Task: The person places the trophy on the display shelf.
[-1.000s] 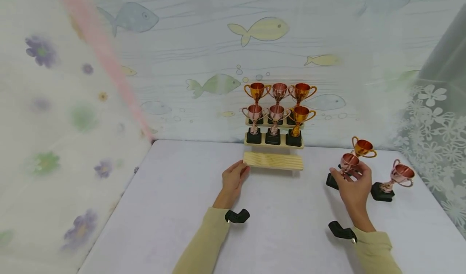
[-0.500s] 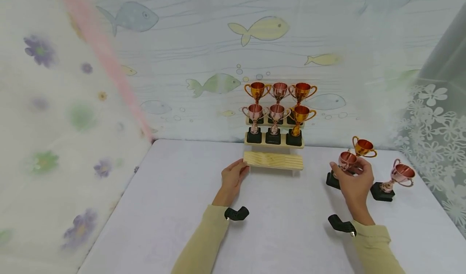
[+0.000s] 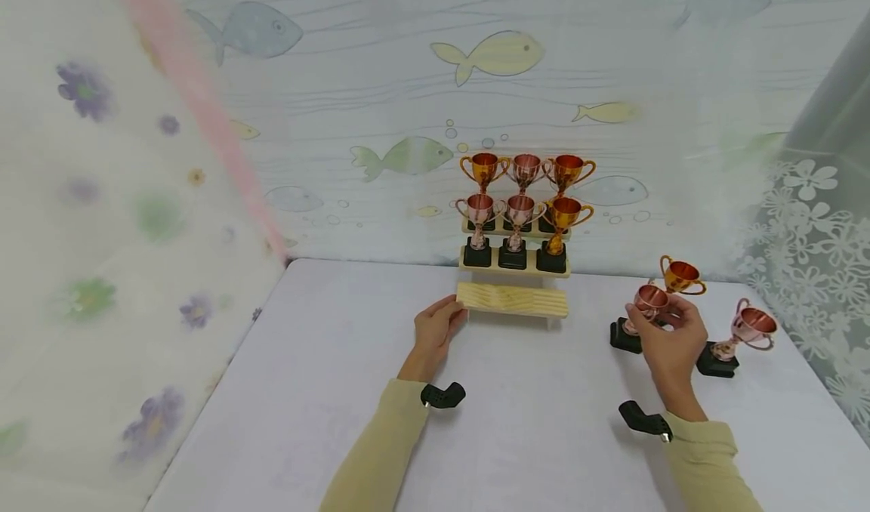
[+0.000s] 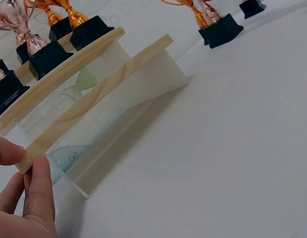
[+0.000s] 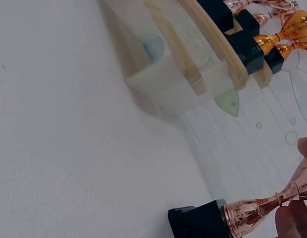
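My left hand [image 3: 435,336] pinches the left end of the lowest wooden step on a tiered display stand [image 3: 511,300], thumb on top and fingers beneath. Small trophy cups on black bases fill the two upper steps; the lowest step is bare wood. At the right, my right hand [image 3: 671,342] grips a rose-gold trophy [image 3: 650,300] by its cup and stem. Its black base [image 5: 200,221] shows at the bottom of the right wrist view. A gold trophy [image 3: 681,276] stands just behind that hand, and another rose-gold trophy [image 3: 751,325] stands to its right.
A white tabletop [image 3: 530,421] spreads in front of the stand. Behind it hangs a pale curtain [image 3: 381,81] printed with fish, close to the table's back edge. Flowered fabric [image 3: 136,232] borders the left side, and lace [image 3: 805,232] the right.
The right hand has shifted its grip slightly on the rose-gold trophy, whose cup has tipped a little. The left hand stays on the step. The head view has moved slightly.
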Demonstrator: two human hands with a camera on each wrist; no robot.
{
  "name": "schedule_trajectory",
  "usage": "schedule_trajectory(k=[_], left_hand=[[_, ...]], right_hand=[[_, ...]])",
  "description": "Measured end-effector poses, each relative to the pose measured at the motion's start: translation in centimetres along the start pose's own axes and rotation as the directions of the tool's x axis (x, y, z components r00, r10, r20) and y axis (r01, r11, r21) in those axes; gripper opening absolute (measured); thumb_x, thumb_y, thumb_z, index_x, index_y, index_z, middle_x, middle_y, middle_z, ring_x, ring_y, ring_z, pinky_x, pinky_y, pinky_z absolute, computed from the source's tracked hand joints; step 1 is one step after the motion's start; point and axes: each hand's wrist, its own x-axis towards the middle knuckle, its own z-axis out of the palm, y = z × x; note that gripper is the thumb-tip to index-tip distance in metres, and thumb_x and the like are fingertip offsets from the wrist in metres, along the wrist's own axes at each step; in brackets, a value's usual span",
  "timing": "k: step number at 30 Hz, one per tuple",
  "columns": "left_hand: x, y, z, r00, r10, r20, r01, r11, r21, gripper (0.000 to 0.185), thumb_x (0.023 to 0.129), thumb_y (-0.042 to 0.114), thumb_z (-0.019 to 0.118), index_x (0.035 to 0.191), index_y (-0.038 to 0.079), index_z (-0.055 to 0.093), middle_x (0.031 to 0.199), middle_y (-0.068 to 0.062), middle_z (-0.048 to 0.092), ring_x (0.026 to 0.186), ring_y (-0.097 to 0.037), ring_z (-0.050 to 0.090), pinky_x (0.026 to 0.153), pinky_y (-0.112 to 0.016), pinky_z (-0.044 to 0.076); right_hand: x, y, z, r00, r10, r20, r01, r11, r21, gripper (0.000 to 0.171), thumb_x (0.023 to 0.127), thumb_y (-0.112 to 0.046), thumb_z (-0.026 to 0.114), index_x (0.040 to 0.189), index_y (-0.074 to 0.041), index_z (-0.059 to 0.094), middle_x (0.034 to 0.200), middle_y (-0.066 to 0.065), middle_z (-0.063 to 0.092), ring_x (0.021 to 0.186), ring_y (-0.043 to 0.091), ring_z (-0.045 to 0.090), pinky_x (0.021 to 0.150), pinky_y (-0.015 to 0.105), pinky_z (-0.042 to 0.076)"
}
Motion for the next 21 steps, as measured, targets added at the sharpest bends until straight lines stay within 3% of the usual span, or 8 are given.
schedule_trajectory(k=[21], left_hand=[[0.6,-0.3,-0.1,1.0,-0.017,0.004,0.017,0.999,-0.046,0.036,0.09,-0.009,0.066,0.125,-0.014,0.063,0.107,-0.016,0.068,0.087,-0.014,0.068,0.082,-0.025,0.062]], right_hand=[[-0.5,-2.7,-2.0,0.994,-0.093,0.064,0.089,0.995,0.051,0.047,0.081,0.003,0.079,0.127,0.001,0.066,0.108,-0.018,0.062,0.096,0.0,0.059,0.073,0.002,0.051]])
